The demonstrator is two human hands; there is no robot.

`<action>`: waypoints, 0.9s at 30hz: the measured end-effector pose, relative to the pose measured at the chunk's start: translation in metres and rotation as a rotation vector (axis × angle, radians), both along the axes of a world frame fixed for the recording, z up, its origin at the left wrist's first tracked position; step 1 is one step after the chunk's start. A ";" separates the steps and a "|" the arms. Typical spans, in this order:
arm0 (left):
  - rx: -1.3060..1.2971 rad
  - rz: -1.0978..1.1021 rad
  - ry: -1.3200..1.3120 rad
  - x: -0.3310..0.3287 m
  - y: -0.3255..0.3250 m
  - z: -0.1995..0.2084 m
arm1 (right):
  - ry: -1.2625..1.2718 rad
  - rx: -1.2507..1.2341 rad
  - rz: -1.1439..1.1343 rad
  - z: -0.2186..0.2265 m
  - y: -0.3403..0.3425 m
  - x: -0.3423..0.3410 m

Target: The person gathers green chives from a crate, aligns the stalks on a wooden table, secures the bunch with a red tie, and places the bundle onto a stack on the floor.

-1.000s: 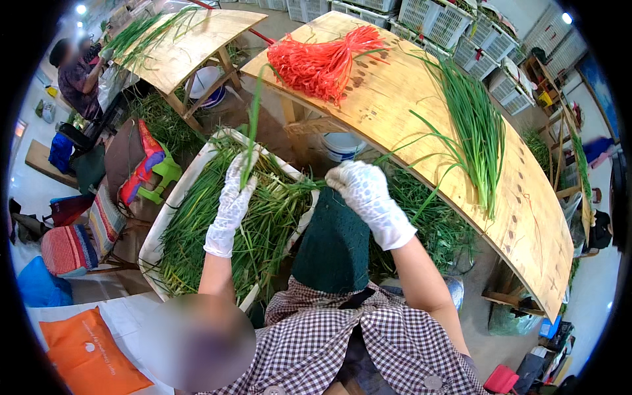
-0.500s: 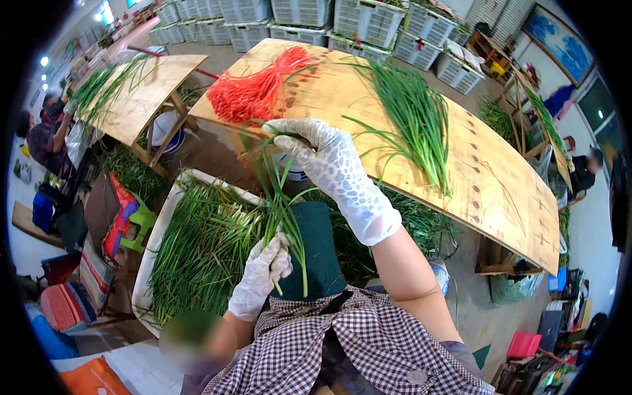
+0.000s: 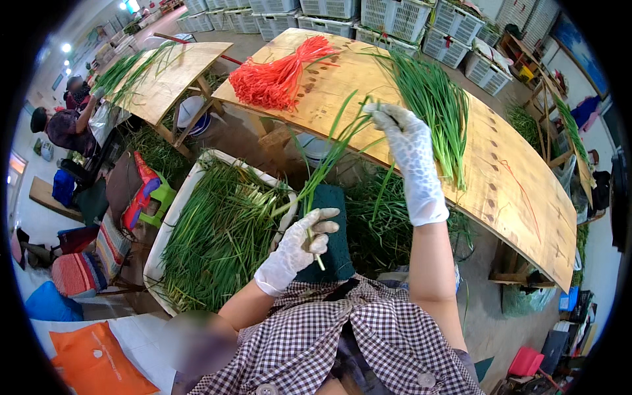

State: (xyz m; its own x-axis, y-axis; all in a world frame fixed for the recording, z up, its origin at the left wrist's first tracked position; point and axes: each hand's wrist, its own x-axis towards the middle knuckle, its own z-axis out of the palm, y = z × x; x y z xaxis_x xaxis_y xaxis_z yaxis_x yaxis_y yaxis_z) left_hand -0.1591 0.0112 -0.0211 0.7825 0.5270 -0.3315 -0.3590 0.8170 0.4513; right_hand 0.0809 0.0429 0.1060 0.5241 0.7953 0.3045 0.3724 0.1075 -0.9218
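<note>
My left hand (image 3: pixel 296 250), in a white glove, is closed around the pale stem ends of a few green chives (image 3: pixel 329 161), which slant up and away to the right. At their leafy tips my right hand (image 3: pixel 408 155), gloved in patterned white, pinches with its fingertips. Left of my lap, a white tub (image 3: pixel 153 266) holds a heap of loose chives (image 3: pixel 217 243). Beyond my right hand, a laid-out bunch of chives (image 3: pixel 438 118) lies on the wooden table (image 3: pixel 513 178). A bundle of red ties (image 3: pixel 276 76) sits farther left on that table.
Under the table's near edge, more greens (image 3: pixel 375 217) are piled beside a dark green cloth (image 3: pixel 336 230) at my lap. A second table (image 3: pixel 164 79) stands at the left, with a co-worker (image 3: pixel 66 131) beside it. Stacked white crates (image 3: pixel 395 20) line the back.
My right hand has moved right and away, toward the bunch on the table. My left hand has shifted right with the chives, which now stretch out more slanted between both hands.
</note>
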 end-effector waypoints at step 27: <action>0.216 -0.140 -0.083 0.048 -0.051 0.038 | -0.236 0.057 -0.081 0.014 -0.019 0.016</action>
State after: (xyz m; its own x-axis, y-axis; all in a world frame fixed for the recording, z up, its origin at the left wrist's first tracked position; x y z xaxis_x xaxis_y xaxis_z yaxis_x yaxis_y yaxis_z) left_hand -0.1116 -0.0396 0.0165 0.8726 0.4634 -0.1545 -0.2928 0.7493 0.5940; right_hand 0.0969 0.0240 0.1202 0.4942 0.7320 0.4689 0.5862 0.1177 -0.8016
